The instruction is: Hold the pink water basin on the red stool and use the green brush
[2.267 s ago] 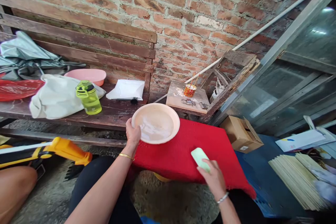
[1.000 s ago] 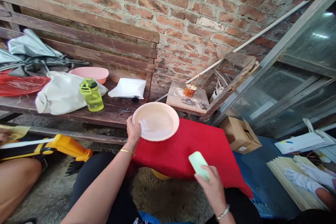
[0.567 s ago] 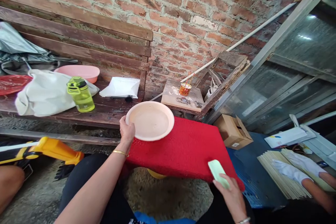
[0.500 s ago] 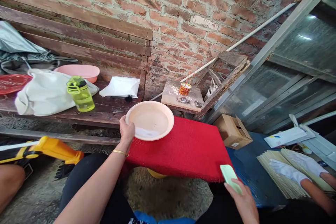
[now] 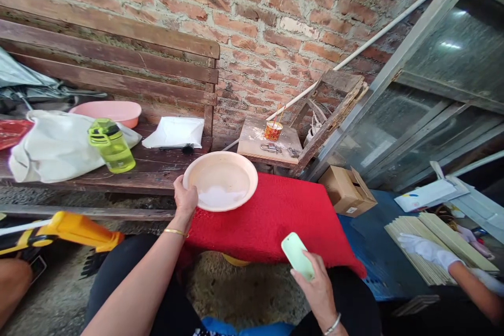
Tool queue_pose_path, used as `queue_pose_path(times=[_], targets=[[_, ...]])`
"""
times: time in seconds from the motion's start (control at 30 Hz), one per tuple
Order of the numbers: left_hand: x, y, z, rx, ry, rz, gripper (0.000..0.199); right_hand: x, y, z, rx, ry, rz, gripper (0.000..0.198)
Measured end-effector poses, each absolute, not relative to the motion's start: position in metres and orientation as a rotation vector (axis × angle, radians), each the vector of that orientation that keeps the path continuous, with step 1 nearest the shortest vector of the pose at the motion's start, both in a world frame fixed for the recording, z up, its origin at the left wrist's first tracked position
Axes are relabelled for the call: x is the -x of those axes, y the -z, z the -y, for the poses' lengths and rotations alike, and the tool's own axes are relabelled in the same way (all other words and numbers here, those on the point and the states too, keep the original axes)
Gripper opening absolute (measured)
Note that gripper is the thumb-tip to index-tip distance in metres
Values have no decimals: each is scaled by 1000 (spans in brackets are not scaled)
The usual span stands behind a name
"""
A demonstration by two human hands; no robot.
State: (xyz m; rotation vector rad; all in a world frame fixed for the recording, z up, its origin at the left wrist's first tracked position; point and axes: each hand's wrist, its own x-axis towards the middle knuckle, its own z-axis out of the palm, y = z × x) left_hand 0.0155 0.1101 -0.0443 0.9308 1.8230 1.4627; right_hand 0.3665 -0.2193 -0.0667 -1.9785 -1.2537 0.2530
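My left hand is closed on the left rim of a cream plastic basin. Shallow water in the basin reflects the light. The basin sits at the far left end of a red cloth-covered table. In my right hand is a flat, pale green phone with rounded corners, gripped by its lower end. It is tilted over the table's near edge, to the right of and nearer than the basin.
A wooden bench on the left carries a green bottle, a white bag and a pink basin. A small stand holds a paper cup and padlocks. At right are a cardboard box and another person's gloved hand on stacked strips.
My right hand has brought the phone leftward over the red cloth's near edge. My left hand keeps hold of the basin's rim. The other person's gloved hands have shifted.
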Motion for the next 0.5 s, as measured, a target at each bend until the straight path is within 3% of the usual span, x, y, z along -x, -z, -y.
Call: queue_pose_path(times=[0.2, 0.33, 0.5], targets=[[-16, 45, -111, -951, -1464, -1806, 63, -416, 73, 239, 2143, -49, 1263, 63], [-17, 42, -110, -938, -1447, -1817, 63, -487, 56, 288, 2449, -19, 789, 73], [-20, 33, -103, -979, -1456, -1803, 63, -504, 24, 300, 2564, -64, 475, 71]])
